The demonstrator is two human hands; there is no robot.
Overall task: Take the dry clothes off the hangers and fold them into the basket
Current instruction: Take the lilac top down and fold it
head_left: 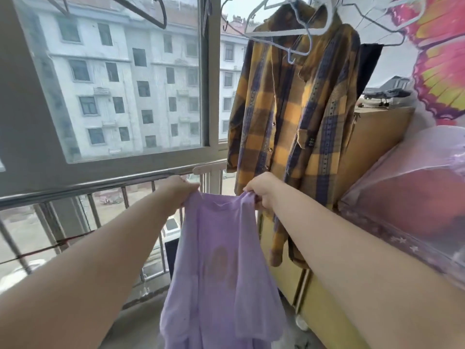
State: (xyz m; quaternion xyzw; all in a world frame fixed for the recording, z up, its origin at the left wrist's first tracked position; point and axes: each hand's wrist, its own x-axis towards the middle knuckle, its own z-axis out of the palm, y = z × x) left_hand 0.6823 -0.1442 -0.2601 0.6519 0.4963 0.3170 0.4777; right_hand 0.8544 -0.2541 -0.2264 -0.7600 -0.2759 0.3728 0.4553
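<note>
Both arms are stretched out ahead. The left grip (180, 188) is bunched tight on one shoulder of the lilac top (221, 248), and the right grip (261, 190) is pinching the other shoulder, knuckles up, level with the balcony railing (100, 185). The top hangs free between them, thin and pale, with a faded orange print on the chest (shape unclear). Behind it the yellow-and-purple plaid shirt (297, 117) hangs on a white hanger (276, 33); its pocket carries a small black tag (312, 142), lettering too small to read
</note>
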